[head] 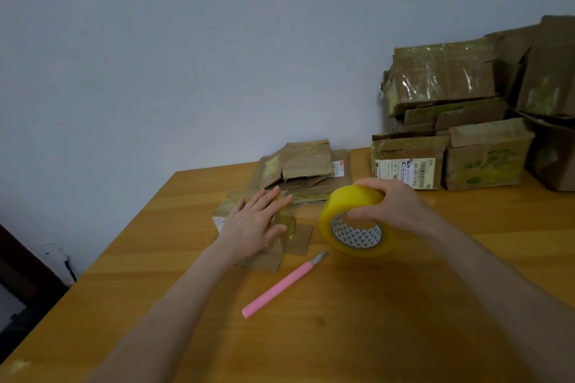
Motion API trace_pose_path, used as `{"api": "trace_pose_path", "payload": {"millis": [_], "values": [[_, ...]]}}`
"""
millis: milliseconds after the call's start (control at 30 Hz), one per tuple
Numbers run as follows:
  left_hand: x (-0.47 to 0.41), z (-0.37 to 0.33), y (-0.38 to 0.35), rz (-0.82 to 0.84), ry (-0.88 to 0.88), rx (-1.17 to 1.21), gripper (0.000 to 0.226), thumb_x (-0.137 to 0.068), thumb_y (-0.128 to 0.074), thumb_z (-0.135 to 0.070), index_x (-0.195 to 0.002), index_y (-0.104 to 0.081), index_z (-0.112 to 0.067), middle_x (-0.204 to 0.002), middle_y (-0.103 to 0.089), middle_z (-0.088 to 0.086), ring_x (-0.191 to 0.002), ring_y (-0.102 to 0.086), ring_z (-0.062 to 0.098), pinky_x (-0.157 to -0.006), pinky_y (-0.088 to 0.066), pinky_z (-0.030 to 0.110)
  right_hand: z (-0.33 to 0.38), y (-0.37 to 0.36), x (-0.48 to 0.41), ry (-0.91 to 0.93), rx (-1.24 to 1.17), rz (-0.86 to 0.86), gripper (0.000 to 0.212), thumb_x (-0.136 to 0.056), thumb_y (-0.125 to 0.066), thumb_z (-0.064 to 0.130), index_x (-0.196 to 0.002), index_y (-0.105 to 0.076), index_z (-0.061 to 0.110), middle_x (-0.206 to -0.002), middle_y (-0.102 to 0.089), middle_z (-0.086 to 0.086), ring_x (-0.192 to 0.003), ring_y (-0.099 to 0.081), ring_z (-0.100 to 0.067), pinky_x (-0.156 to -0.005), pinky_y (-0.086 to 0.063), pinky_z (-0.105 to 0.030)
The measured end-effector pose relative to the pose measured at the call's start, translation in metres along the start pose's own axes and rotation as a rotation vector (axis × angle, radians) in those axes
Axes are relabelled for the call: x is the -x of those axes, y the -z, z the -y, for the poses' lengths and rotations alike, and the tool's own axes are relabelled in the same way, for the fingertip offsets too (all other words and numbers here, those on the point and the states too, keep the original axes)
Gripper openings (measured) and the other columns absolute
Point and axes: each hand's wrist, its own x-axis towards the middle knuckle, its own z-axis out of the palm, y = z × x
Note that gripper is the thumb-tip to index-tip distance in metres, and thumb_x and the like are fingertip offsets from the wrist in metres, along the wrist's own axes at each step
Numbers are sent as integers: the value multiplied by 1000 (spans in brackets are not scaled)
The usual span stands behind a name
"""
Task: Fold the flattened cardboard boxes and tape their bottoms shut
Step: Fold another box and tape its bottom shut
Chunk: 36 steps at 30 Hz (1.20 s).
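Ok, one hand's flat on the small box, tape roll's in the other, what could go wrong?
The pink knife lies blade out, just beside the tape roll; your right hand might brush it. Only your left hand pins the small box, so a hard pull may drag it.

The tape roll (pixel 345 199) I hold is bright, see-through yellow, and its core (pixel 357 234) is white with a pattern of small triangles, grey or black as far as I can make out. The knife (pixel 280 287) is pink. My table (pixel 342 320) is honey-orange wood with long grain streaks, and the boxes (pixel 441 80) are dull brown with shiny yellowish patches, one bearing a white label (pixel 404 169) with black bars.
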Motion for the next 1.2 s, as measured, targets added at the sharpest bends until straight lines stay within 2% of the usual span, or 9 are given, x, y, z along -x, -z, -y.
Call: {"api": "trace_pose_path", "payload": {"millis": [200, 300, 367, 500, 700, 800, 900, 1033, 1200], "values": [[16, -20, 10, -242, 1, 41, 62, -88, -46, -54, -144, -37, -28, -153, -31, 1, -139, -30, 20, -116, -23, 43, 3, -7, 5, 7, 40, 4, 65, -71, -76, 42, -129, -49, 35, -119, -48, 2, -102, -46, -16, -62, -43, -22], [37, -39, 6, -535, -130, 57, 36, -87, -53, -36, -116, -62, -18, -115, -61, 1, -101, -61, 17, -83, -52, 27, 5, -8, 6, 1, 40, -13, 64, -70, -77, 42, -128, -50, 36, -126, -50, -1, -105, -48, -18, -70, -50, -29], [51, -52, -4, -399, -35, 77, 31, -90, -49, -39, -112, -60, -20, -105, -58, -5, -88, -60, 12, -69, -50, 18, 6, -8, 7, -3, 30, -16, 63, -70, -78, 41, -127, -51, 37, -128, -50, -2, -108, -49, -20, -77, -53, -36], [61, -66, -30, -20, 242, 77, 46, -92, -42, -57, -119, -57, -22, -120, -48, -5, -97, -58, 15, -75, -53, 29, 8, -9, 9, -13, 2, -10, 63, -70, -78, 40, -127, -51, 37, -130, -49, -2, -110, -49, -22, -81, -52, -38], [78, -71, -26, -134, 277, 135, 28, -97, -42, -44, -110, -56, -24, -99, -61, -7, -80, -60, 10, -70, -53, 25, 6, -8, 10, -7, -43, 8, 61, -71, -78, 38, -125, -52, 36, -126, -49, -1, -105, -49, -19, -64, -47, -25], [78, -63, -1, -296, 273, 188, 30, -99, -37, -41, -107, -57, -20, -76, -59, -7, -61, -57, 12, -54, -50, 26, 5, -8, 9, -6, -65, 11, 56, -72, -78, 35, -121, -52, 37, -120, -49, 1, -102, -49, -18, -62, -46, -23], [65, -54, 26, -454, 264, 224, 30, -99, -40, -34, -110, -62, -16, -75, -60, -4, -63, -58, 16, -57, -52, 35, 6, -9, 7, 1, -57, 12, 54, -72, -78, 34, -118, -51, 39, -117, -49, 1, -100, -49, -18, -62, -46, -24], [44, -59, 42, -394, 229, 208, 33, -98, -41, -23, -129, -54, -20, -90, -63, 3, -80, -59, 19, -74, -51, 34, 3, -10, 4, 6, -66, 8, 54, -71, -79, 34, -118, -53, 38, -120, -52, -1, -99, -50, -17, -61, -45, -22], [37, -53, 37, -309, 241, 193, 34, -98, -44, -23, -131, -54, -28, -88, -65, 0, -77, -60, 17, -72, -52, 30, -1, -9, 5, 10, -77, 16, 57, -73, -77, 35, -123, -51, 37, -122, -51, -2, -101, -49, -18, -60, -43, -22]]}}
